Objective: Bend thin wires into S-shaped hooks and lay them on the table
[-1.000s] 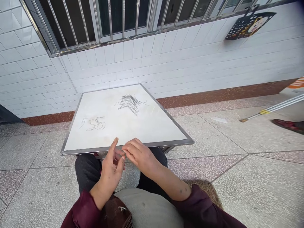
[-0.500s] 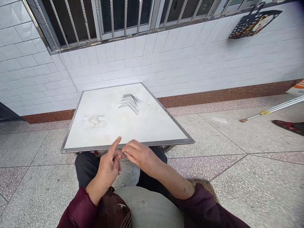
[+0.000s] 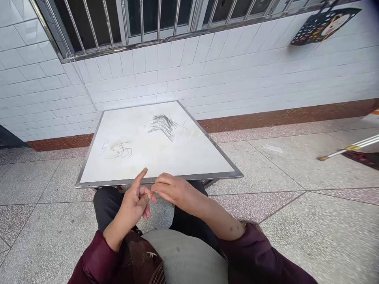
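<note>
Above my lap, at the near edge of a white table (image 3: 189, 157), my two hands meet fingertip to fingertip. My left hand (image 3: 134, 201) pinches with thumb and a bent finger, its index finger pointing up and away. Closed fingers of my right hand (image 3: 174, 193) touch the same spot from the other side. A very thin strand (image 3: 150, 193) seems to run between the fingertips; its ends are hidden. On the tabletop lie a pile of thin dark strands (image 3: 162, 125) and a looser group of curled strands (image 3: 118, 150).
A tiled wall (image 3: 142, 86) with a barred window stands behind the table. A dark patterned bag (image 3: 322, 27) hangs at upper right. Below it are a crutch-like pole (image 3: 349, 148), a person's shoe (image 3: 364, 157) and a white scrap (image 3: 272, 148) on the floor.
My left hand has shifted slightly left and its index finger leans further left. My right hand has barely moved. The pole's tip at right has moved further right.
</note>
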The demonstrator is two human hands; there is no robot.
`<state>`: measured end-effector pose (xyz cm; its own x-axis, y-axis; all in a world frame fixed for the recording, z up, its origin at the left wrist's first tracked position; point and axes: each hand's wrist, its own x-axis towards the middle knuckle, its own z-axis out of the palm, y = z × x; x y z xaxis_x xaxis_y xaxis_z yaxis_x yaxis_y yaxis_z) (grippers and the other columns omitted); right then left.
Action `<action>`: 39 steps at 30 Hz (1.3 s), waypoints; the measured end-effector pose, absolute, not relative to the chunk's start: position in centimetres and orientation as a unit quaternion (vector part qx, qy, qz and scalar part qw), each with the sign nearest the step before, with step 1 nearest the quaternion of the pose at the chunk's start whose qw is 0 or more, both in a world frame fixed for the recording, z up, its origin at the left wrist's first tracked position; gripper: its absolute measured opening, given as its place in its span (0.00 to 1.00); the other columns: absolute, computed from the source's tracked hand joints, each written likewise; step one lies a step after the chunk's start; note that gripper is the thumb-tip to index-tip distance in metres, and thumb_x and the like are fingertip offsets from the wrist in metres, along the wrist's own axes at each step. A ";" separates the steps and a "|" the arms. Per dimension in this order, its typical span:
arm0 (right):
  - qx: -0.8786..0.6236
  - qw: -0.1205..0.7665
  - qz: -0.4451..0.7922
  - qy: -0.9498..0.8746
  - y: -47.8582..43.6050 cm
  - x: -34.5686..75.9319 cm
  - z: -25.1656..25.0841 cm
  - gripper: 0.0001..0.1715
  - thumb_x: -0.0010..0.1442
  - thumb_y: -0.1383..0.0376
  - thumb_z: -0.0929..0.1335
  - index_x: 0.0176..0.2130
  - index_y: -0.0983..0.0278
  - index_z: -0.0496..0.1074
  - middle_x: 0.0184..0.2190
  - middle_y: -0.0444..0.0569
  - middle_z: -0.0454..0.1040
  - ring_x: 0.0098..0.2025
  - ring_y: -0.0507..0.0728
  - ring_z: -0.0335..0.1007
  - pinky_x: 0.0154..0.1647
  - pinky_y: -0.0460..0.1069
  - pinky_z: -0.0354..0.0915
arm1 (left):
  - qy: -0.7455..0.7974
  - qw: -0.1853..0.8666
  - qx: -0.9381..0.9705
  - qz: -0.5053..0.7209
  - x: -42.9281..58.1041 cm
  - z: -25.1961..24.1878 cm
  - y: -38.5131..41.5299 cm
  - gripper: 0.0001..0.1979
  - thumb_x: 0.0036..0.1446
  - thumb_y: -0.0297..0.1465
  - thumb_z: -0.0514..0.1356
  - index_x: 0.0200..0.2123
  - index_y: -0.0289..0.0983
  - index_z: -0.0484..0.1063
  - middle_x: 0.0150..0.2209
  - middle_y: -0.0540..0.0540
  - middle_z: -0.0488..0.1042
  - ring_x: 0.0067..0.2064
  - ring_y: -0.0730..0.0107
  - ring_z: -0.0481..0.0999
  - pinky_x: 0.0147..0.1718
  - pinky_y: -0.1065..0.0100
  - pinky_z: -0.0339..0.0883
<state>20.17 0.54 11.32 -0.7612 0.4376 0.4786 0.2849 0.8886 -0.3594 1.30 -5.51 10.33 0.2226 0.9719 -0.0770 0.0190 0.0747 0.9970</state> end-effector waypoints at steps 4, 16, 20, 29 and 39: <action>-0.158 0.233 0.147 -0.948 0.6 20.5 12.2 0.12 0.67 0.72 0.61 0.37 0.62 0.72 0.32 0.46 0.70 0.37 0.52 0.64 0.35 0.46 0.63 | 0.456 0.587 0.543 0.392 1.0 10.3 -5.6 0.34 0.62 0.32 0.56 0.67 0.48 0.46 0.32 0.51 0.71 0.17 0.82 0.65 0.14 0.77 0.65; -0.212 0.244 0.183 -0.928 1.2 20.9 12.1 0.08 0.66 0.70 0.63 0.41 0.62 0.71 0.37 0.48 0.70 0.38 0.52 0.67 0.37 0.46 0.65 | 0.411 0.619 0.516 0.426 1.1 9.4 -5.5 0.34 0.62 0.33 0.57 0.68 0.48 0.44 0.33 0.51 0.71 0.19 0.80 0.66 0.15 0.76 0.67; -0.234 0.297 0.154 -0.913 1.1 20.1 11.3 0.07 0.65 0.72 0.63 0.38 0.63 0.70 0.35 0.48 0.70 0.38 0.53 0.67 0.38 0.48 0.66 | 0.423 0.581 0.522 0.458 1.6 9.8 -5.5 0.34 0.64 0.37 0.55 0.68 0.47 0.42 0.37 0.48 0.72 0.23 0.78 0.70 0.21 0.72 0.72; -0.292 0.348 0.128 -0.882 0.6 19.2 10.3 0.07 0.62 0.73 0.63 0.35 0.63 0.69 0.33 0.47 0.71 0.32 0.52 0.67 0.33 0.47 0.65 | 0.484 0.467 0.610 0.419 2.3 8.8 -5.4 0.29 0.67 0.34 0.48 0.68 0.52 0.43 0.38 0.49 0.76 0.21 0.77 0.73 0.21 0.71 0.73; -0.372 0.395 0.077 -0.836 -0.5 17.6 9.0 0.09 0.62 0.73 0.62 0.33 0.63 0.68 0.29 0.46 0.68 0.28 0.51 0.64 0.29 0.46 0.61 | 0.526 0.369 0.630 0.436 3.5 8.4 -5.7 0.29 0.67 0.31 0.47 0.69 0.49 0.41 0.37 0.49 0.77 0.27 0.73 0.77 0.27 0.71 0.73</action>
